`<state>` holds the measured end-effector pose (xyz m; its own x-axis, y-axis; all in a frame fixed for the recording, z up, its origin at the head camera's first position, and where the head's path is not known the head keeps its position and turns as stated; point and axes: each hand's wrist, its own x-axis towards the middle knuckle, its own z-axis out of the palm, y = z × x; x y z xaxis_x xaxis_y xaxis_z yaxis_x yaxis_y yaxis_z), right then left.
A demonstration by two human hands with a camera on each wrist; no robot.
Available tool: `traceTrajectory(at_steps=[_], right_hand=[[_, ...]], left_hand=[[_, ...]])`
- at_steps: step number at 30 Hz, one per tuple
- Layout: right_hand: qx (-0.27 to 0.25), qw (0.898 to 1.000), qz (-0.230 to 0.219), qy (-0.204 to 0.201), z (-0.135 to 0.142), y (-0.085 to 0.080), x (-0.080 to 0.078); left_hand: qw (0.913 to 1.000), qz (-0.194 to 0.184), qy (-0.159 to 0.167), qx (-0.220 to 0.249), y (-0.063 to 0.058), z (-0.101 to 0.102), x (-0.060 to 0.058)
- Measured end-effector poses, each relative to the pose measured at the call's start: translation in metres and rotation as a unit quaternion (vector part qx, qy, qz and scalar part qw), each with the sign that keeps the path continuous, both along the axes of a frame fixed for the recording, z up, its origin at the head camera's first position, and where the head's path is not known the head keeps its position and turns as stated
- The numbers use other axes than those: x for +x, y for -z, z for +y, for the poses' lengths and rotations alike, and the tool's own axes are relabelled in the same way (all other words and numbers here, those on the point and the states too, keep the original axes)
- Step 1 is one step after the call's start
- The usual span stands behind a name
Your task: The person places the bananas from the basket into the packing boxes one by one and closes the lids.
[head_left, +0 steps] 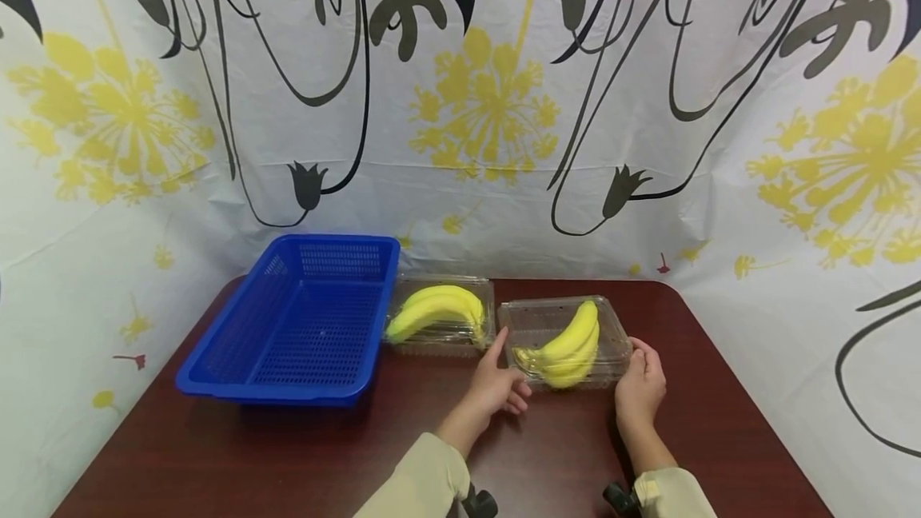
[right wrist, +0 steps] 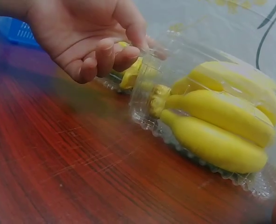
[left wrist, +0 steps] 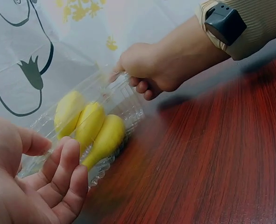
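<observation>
A clear plastic clamshell box (head_left: 528,314) holds a bunch of yellow bananas (head_left: 568,354) at the table's middle right. At its right edge my right hand (head_left: 640,386) grips the plastic, fingers curled under the rim in the left wrist view. My left hand (head_left: 492,386) is at the opposite end, thumb and forefinger pinching the edge. In the right wrist view the left hand (right wrist: 88,39) has its other fingers loosely bent in front of the box. The bananas (right wrist: 217,116) show through the lid, stem end toward the left hand.
Beside it on the left stands a second clear box (head_left: 417,348) with bananas (head_left: 439,310). A blue perforated plastic basket (head_left: 288,394) sits further left on the dark red wooden table (head_left: 309,462). A flower-patterned cloth (head_left: 468,214) hangs behind the table.
</observation>
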<state>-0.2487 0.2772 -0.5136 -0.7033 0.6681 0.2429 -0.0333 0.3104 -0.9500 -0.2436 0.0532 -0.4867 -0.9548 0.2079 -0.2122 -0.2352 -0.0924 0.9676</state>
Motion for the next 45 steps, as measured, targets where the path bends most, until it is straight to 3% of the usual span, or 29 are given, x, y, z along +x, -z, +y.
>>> traceTrajectory(at_steps=[8, 17, 21, 24, 26, 30, 37, 45], right_hand=[[0.012, 1.000, 0.005, 0.002, 0.000, 0.002, -0.003], [-0.010, 0.997, 0.030, 0.076, -0.002, 0.006, -0.005], [-0.113, 0.992, 0.044, 0.020, 0.000, 0.003, -0.005], [-0.216, 0.974, 0.057, -0.032, 0.002, -0.002, -0.004], [-0.257, 0.963, 0.062, -0.049, 0.003, -0.005, -0.003], [-0.279, 0.957, 0.061, -0.059, 0.004, -0.009, -0.001], [-0.249, 0.966, 0.036, -0.059, 0.002, -0.014, 0.000], [-0.246, 0.967, 0.027, -0.064, 0.001, -0.014, 0.001]], left_hand=[[0.9999, -0.010, 0.002, 0.007, -0.002, -0.003, -0.001], [0.9992, -0.005, -0.011, 0.038, -0.001, 0.002, 0.000], [0.9989, 0.001, -0.023, 0.040, -0.002, 0.004, 0.000], [0.9989, 0.005, -0.031, 0.034, -0.002, 0.003, 0.000], [0.9989, 0.011, -0.033, 0.030, -0.001, 0.003, -0.001], [0.9984, 0.020, -0.041, 0.032, 0.000, 0.002, -0.002], [0.9968, 0.031, -0.052, 0.051, 0.003, 0.001, -0.001], [0.9954, 0.049, -0.057, 0.059, 0.000, -0.003, 0.003]])
